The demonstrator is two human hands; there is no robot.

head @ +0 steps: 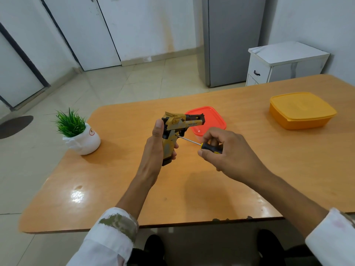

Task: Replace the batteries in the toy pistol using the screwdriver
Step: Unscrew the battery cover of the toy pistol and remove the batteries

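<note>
Orange table [119, 198] on pale tiled floor [107, 87], white walls [146, 22].

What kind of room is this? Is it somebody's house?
Probably a plain room in a home or small office; I can't be sure which. It has a tiled floor, a wooden table with a little potted plant and plastic food boxes, and a small white drawer cabinet by the wall.

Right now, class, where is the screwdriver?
In the head view, the screwdriver is just right of centre, above the table, gripped by the right hand. Its tip meets the toy pistol held by the left hand.
</note>
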